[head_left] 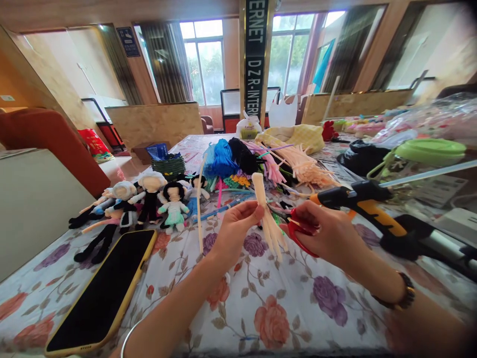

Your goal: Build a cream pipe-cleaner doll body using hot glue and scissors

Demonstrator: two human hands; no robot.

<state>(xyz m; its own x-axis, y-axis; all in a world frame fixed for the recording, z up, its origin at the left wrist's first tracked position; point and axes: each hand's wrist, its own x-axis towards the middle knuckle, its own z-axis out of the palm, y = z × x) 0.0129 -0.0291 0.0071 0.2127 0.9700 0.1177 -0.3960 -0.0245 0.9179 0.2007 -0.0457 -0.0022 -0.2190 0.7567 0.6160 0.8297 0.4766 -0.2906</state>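
My left hand (244, 219) pinches a bundle of cream pipe cleaners (274, 233) near its middle. The bundle is narrow and joined at the top, and its strands spread apart below. In my right hand (328, 231) is a pair of red-handled scissors (300, 231), with my fingers closed round the handles. The scissor blades point left and reach the side of the bundle, just beside my left fingertips. Whether they cut into it I cannot tell. A single cream pipe cleaner (200, 209) stands upright to the left of my left hand.
Several small dolls (174, 206) lie at the left, behind a phone in a yellow case (100, 293). Coloured pipe cleaner bundles (223, 159) are heaped at the back. A black and orange glue gun (372, 209) and a green-lidded jar (428, 151) are at the right. Flowered cloth (272, 323) covers the table.
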